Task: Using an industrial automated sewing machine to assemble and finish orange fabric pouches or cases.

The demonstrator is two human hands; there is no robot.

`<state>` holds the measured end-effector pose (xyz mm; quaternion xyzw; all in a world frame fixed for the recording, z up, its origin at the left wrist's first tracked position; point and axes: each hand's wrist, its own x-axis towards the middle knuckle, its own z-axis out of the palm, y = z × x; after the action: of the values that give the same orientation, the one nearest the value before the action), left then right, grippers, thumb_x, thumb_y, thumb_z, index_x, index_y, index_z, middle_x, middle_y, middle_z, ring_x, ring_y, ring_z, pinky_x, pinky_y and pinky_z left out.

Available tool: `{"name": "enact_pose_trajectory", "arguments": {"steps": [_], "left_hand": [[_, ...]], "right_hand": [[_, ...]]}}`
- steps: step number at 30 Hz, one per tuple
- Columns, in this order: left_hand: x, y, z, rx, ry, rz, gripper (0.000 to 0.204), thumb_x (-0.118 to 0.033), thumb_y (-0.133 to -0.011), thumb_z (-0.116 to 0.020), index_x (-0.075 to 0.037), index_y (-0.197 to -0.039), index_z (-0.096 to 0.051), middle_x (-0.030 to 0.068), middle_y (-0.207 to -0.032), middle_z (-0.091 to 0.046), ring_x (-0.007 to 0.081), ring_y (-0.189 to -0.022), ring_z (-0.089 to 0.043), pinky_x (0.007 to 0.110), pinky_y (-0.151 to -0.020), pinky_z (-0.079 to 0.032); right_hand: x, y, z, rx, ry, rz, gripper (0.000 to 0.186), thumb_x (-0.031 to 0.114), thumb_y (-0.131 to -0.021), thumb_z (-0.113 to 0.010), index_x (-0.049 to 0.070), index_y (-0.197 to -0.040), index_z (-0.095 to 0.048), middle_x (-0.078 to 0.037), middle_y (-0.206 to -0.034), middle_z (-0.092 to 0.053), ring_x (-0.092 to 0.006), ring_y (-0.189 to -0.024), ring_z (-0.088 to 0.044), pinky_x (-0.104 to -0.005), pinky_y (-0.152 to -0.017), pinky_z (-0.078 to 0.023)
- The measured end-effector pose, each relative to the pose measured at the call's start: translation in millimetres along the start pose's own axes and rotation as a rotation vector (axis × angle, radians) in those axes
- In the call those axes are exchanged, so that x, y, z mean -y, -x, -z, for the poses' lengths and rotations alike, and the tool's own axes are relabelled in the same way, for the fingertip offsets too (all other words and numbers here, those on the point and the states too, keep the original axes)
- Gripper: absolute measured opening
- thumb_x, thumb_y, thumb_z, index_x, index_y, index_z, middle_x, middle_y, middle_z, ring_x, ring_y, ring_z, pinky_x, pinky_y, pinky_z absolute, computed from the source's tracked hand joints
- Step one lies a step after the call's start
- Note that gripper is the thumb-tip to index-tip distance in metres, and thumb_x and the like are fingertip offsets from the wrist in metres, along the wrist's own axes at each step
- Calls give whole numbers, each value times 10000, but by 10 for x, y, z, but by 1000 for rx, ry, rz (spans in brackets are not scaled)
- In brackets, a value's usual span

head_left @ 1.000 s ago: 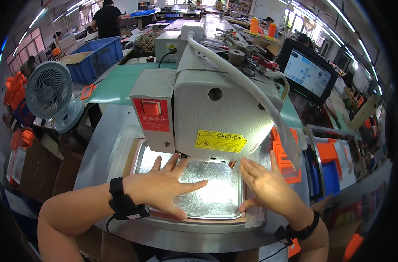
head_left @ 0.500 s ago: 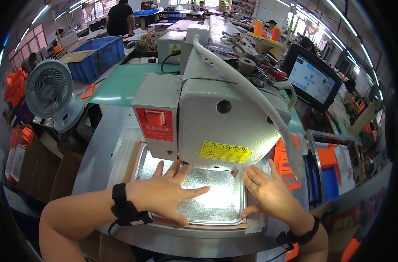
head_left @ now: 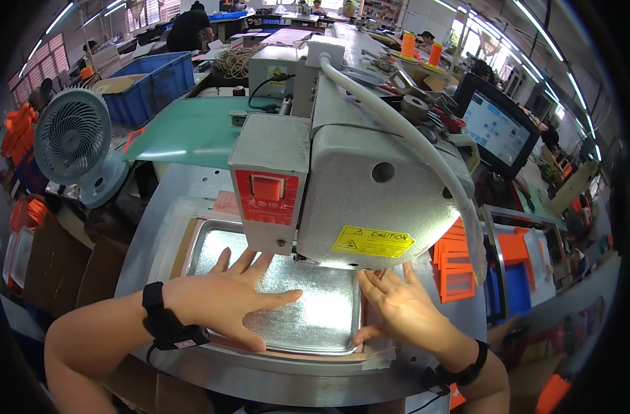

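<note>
A shiny silver rectangular panel (head_left: 308, 297) with rounded corners and a raised-looking rim lies under the head of a grey sewing machine (head_left: 370, 186). My left hand (head_left: 221, 297) rests palm down over its left part, fingers spread wide. At its right edge, my right hand (head_left: 401, 300) lies with fingers extended and the thumb apart, near the panel's rim. Neither hand grasps anything. A thin pinkish-brown border (head_left: 356, 357) shows around the panel. The machine head hides the panel's far right part and the needle area.
A red switch (head_left: 268, 188) sits on the machine's front box. To the right are orange frames (head_left: 456, 270), a metal-edged rack (head_left: 493, 265) and a tilted screen (head_left: 496, 126). A fan (head_left: 73, 138) and blue crate (head_left: 152, 90) stand left. People work farther back.
The silver panel and both my hands have shifted left relative to the machine head. More of the panel's far left corner now shows. My fingers remain spread.
</note>
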<state>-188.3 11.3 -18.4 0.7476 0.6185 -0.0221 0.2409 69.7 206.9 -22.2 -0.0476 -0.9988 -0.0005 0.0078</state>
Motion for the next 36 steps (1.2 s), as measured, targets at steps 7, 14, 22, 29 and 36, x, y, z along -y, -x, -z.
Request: {"name": "enact_pose_trajectory", "arguments": {"steps": [7, 14, 22, 29, 36], "left_hand": [[153, -111, 102, 53, 44, 27, 983, -741, -720, -672, -326, -1544, -334, 383, -1538, -187, 574, -1448, -108, 716, -1123, -112], [265, -254, 328, 149, 200, 104, 1019, -718, -686, -712, -305, -1543, -345, 176, -1575, -330, 458, -1467, -214, 720, -1121, -100], [472, -382, 347, -103, 226, -76, 792, -474, -716, -830, -81, -1354, -573, 155, -1242, -654, 270, -1141, -624, 337, -987, -466], [507, -483, 599, 3, 399, 25, 654, -404, -741, -844, -83, -1263, -617, 118, -1048, -715, 254, -964, -682, 347, -820, -532], [614, -636, 355, -145, 263, -13, 672, -510, -706, -843, -76, -1190, -674, 131, -1084, -713, 268, -995, -678, 347, -848, -534]], "right_hand": [[-109, -169, 60, 117, -130, -67, 904, 671, -654, -696, -73, -1164, -649, -175, -1102, -665, -302, -1202, -566, -617, -1152, -197], [-299, -306, 64, 39, -175, -13, 850, 627, -646, -773, 27, -1233, -634, -188, -1211, -636, -398, -1109, -605, -417, -934, -493], [-497, -442, 15, 77, -624, -169, 741, 570, -672, -817, 76, -1203, -666, -124, -1124, -692, -319, -1041, -648, -409, -891, -511], [-706, -485, -77, -43, -521, -75, 788, 537, -713, -802, 101, -1322, -559, -116, -1112, -677, -306, -1073, -621, -438, -982, -420], [-840, -353, 7, -114, -362, -24, 854, 503, -754, -787, 126, -1442, -452, -109, -1101, -662, -293, -1104, -595, -466, -1072, -329]]}}
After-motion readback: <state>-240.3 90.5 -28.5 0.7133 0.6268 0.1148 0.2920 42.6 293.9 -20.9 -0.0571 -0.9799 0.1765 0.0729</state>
